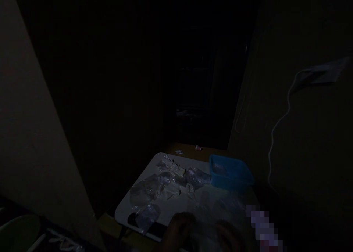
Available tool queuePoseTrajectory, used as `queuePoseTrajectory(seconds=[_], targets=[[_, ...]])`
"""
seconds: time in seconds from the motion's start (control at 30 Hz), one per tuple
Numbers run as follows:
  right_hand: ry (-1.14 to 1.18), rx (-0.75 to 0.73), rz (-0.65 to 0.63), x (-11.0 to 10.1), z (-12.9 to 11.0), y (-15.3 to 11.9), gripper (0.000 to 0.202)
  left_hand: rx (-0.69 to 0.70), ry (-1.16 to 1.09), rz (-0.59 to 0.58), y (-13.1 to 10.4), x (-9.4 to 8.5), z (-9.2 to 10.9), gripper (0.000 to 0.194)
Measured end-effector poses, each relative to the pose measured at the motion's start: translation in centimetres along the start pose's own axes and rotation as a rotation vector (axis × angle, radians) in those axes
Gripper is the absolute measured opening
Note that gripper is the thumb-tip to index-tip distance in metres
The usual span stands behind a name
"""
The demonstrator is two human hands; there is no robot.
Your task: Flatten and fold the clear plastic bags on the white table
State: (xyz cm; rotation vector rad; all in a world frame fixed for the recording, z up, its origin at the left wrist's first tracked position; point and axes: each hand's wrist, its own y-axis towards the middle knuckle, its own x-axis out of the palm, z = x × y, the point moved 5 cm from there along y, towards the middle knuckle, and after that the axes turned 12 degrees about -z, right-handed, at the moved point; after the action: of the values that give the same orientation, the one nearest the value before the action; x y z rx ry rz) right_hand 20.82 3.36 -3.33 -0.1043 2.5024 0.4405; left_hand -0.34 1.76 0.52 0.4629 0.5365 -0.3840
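Note:
At the bottom of the dim head view, my left hand (179, 228) is closed, fingers curled at the left side of a clear plastic bag (205, 237). From the right, my right hand (228, 235) grips the same bag, its fingers bent and partly lost in the dark. Both hands are over the near edge of a small white folding table (172, 207). Beyond them lie several crumpled clear plastic bags (146, 189), some bunched together. Whether anything is inside the held bag cannot be made out.
A blue plastic basin (230, 175) stands at the table's far right corner. A white cable (271, 141) hangs down the right wall. At the lower left is a green round tub (20, 230). A small pink-and-white item (198, 148) lies on the floor behind.

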Motion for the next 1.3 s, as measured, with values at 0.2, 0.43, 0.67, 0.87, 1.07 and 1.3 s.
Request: queuePoseTrajectory(seconds=[0.2, 0.43, 0.67, 0.87, 1.07, 1.3], targets=[[-0.038, -0.039, -0.086, -0.5, -0.1, 0.8, 0.026, -0.065, -0.094, -0.017, 0.2, -0.2, 0.0, 0.025], [-0.044, 0.033, 0.027, 0.4, 0.6, 1.4, 0.027, -0.196, -0.13, 0.01, 0.8, -0.2, -1.4, 0.025], [0.043, 0.048, 0.007, 0.7, -0.2, 1.4, 0.028, -0.262, -0.144, 0.081, 1.7, -0.4, -2.1, 0.019], [0.031, 0.035, 0.021, 1.1, 0.0, 1.1, 0.027, -0.299, -0.097, 0.101, 2.0, -0.4, -3.0, 0.024], [-0.011, 0.05, 0.04, 1.1, 0.2, 1.1, 0.028, -0.299, -0.067, 0.069, 2.0, -0.2, -3.4, 0.022], [-0.016, 0.016, 0.001, 1.5, 0.5, 1.4, 0.028, -0.279, 0.009, 0.083, 2.2, 0.0, -3.1, 0.025]])
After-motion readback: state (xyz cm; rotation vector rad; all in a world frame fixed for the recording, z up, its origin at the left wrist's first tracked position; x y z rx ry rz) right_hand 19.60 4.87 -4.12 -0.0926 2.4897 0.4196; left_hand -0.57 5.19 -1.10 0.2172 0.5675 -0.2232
